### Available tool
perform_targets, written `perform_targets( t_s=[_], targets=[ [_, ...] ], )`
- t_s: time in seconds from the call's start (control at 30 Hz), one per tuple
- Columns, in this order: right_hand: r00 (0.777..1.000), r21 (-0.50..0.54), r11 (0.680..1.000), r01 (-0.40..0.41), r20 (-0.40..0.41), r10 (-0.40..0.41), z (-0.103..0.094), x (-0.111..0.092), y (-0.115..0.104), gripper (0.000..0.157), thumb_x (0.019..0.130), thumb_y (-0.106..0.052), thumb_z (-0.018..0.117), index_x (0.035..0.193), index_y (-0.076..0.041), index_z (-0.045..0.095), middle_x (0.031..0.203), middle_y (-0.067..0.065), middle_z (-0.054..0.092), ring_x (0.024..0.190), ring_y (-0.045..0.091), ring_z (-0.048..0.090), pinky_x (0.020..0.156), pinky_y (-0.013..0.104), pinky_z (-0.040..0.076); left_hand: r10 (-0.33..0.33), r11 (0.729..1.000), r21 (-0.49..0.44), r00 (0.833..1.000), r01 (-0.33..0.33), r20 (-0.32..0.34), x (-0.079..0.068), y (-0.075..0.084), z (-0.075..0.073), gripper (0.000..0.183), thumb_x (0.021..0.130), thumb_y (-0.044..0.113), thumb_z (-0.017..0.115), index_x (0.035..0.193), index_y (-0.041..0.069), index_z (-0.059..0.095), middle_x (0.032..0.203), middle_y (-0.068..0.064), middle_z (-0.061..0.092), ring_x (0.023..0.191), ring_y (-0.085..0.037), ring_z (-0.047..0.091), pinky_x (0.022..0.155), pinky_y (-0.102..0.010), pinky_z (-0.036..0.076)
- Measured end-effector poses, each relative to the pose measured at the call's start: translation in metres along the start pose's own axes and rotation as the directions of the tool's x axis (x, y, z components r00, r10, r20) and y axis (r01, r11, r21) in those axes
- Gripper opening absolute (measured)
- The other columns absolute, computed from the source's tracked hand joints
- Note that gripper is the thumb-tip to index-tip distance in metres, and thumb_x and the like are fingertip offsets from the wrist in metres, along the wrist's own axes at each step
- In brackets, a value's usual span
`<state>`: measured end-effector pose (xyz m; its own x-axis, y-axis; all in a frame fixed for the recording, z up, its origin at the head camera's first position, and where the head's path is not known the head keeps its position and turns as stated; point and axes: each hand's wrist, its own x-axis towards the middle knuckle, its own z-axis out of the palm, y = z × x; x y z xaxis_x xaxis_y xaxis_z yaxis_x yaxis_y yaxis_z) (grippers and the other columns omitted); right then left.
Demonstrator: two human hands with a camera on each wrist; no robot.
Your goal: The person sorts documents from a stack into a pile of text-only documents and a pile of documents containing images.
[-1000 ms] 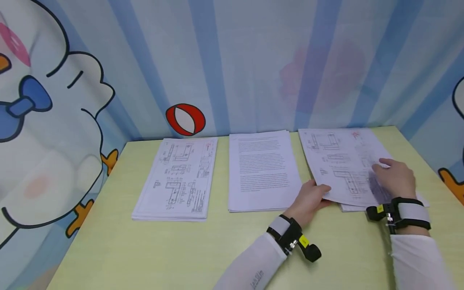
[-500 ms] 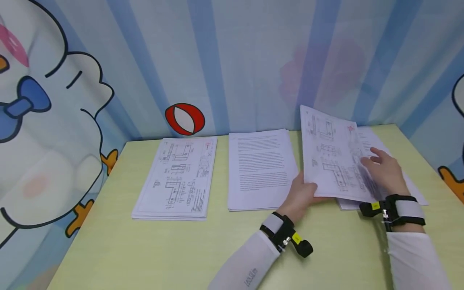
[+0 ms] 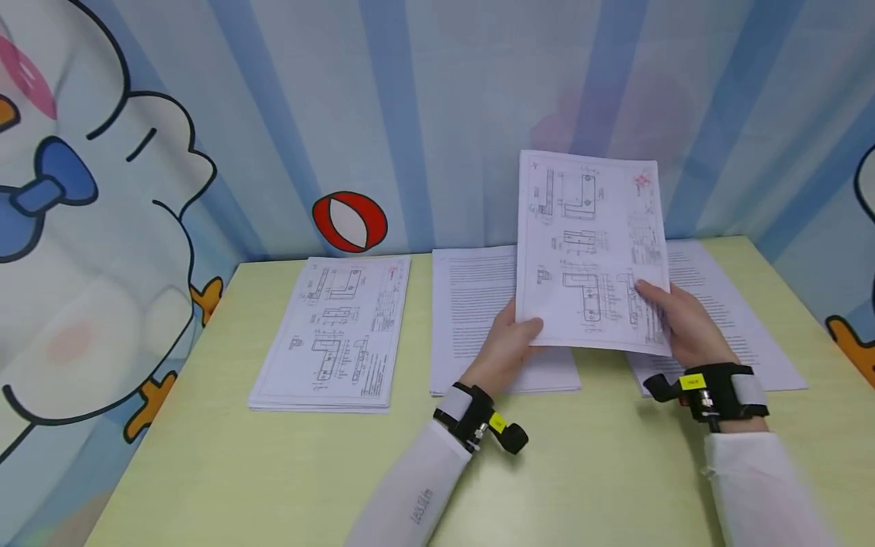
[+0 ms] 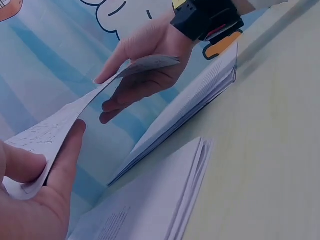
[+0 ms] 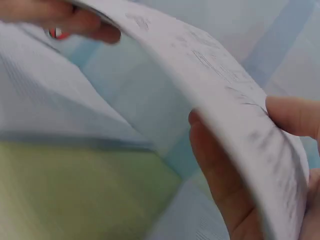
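Observation:
Both hands hold a sheaf of paper with technical drawings up off the table, its top edge tilted away. My left hand pinches its lower left corner, thumb in front and fingers behind. At the lower right edge my right hand grips it the same way; the right wrist view shows the paper bowed between thumb and fingers. Behind the held paper, a middle stack of text pages lies partly hidden. Under the right hand lies another stack of text pages.
A third stack, topped by a drawing sheet, lies at the left of the pale yellow table. A striped blue curtain with cartoon prints stands directly behind the table's back edge.
The drawing sheaf has been lifted off the right stack and carried left and up, uncovering text pages there. The right hand, earlier loose over the sheet, now grips its right edge.

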<state>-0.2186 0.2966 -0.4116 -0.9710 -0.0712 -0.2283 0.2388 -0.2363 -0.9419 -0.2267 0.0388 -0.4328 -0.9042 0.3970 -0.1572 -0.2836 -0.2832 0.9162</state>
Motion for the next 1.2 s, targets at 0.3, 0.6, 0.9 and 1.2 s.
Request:
perform_targets(
  t_s=[0.3,0.6,0.9,1.2],
  targets=[
    [1.000,-0.087,0.996,0.023,0.003,-0.023,0.043,-0.001,0.000,0.059,0.093,-0.031,0.054,0.145,-0.015,0.030,0.103,-0.010,0.065,0.088,0.005,0.066,0.069,0.022,0.055,0.065,0.993,0.106,0.997,-0.059,-0.049,-0.008,0.016,-0.036,0.043,0.095,0.004,0.043,0.129,0.030,0.047,0.126,0.000,0.057,0.110,-0.018,0.058,0.094,-0.043,0.048],
    [0.997,-0.286,0.955,0.076,0.000,-0.080,0.092,0.006,0.013,0.050,0.099,-0.027,0.042,0.146,-0.019,0.028,0.132,0.007,0.051,0.103,0.010,0.060,0.077,0.020,0.051,0.122,0.949,0.301,0.989,-0.090,-0.088,-0.030,0.039,-0.076,0.046,0.094,0.007,0.044,0.133,0.030,0.042,0.129,0.001,0.056,0.110,-0.019,0.057,0.096,-0.042,0.043],
    [0.980,-0.345,0.929,0.134,0.185,-0.073,0.140,0.012,0.026,0.055,0.097,-0.002,0.033,0.148,-0.017,0.023,0.140,0.014,0.046,0.113,0.030,0.055,0.084,0.031,0.046,0.164,0.869,0.492,0.965,-0.043,-0.207,-0.055,0.072,-0.125,0.035,0.095,0.016,0.047,0.130,0.018,0.048,0.113,-0.008,0.065,0.092,-0.018,0.062,0.077,-0.028,0.047],
    [0.969,-0.378,0.918,0.119,0.244,-0.026,0.191,0.016,0.043,0.059,0.092,0.003,0.038,0.146,-0.018,0.028,0.132,0.010,0.054,0.110,0.027,0.058,0.093,0.039,0.043,0.180,0.763,0.642,0.932,0.070,-0.315,-0.084,0.098,-0.165,0.038,0.097,0.023,0.044,0.135,0.018,0.045,0.112,-0.008,0.063,0.090,-0.021,0.062,0.072,-0.029,0.049]
  ],
)
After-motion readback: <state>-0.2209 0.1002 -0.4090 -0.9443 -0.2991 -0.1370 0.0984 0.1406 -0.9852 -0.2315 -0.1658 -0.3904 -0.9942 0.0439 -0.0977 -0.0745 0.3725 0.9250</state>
